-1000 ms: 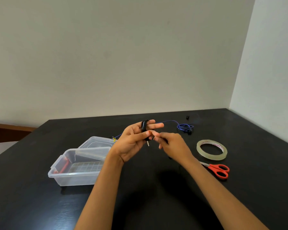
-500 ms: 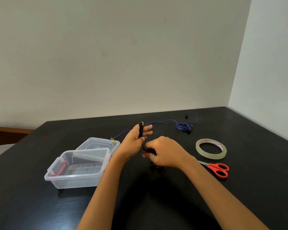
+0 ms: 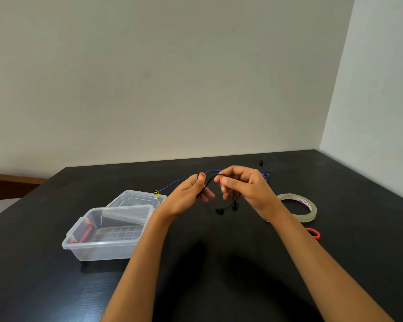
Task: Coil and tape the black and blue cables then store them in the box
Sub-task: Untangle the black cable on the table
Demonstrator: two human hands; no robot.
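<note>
1. The left grip (image 3: 187, 197) pinches the black cable (image 3: 207, 183) with thumb and fingers, so it cannot slip.
2. The right grip (image 3: 244, 187) curls its fingers and pinches the cable too. The cable runs tight between both grips, ready for winding.
3. The ear buds (image 3: 219, 211) hang below the right grip.
4. The blue cable (image 3: 170, 184) lies on the surface (image 3: 219, 275) behind both grips, not yet coiled.
5. The box (image 3: 102, 252) sits open, left of the left grip.
6. The tape (image 3: 312, 211) lies right of the right grip, close for later.
</note>
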